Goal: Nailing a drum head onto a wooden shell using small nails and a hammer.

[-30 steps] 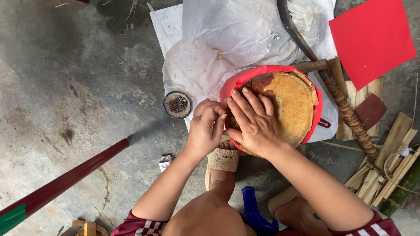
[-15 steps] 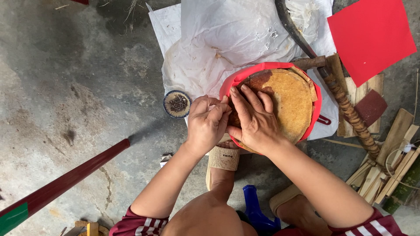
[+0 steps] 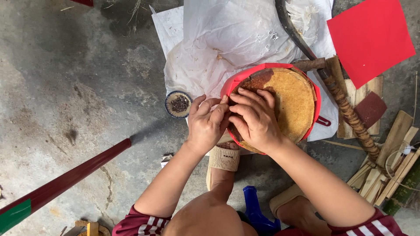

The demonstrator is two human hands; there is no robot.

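A round tan disc with a red band around its rim rests on white plastic sheeting. My right hand lies flat on the disc's left part, fingers spread and pressing down. My left hand pinches the red band at the disc's left edge, fingertips meeting those of the right hand. A small round tin of dark nails sits just left of my left hand.
A red sheet lies at the upper right. A rope-wrapped stick and wood strips are at the right. A dark red pole crosses the lower left. My sandalled feet and a blue stool are below.
Both hands have stayed on the disc's left edge; the fingers shifted slightly along the red band.
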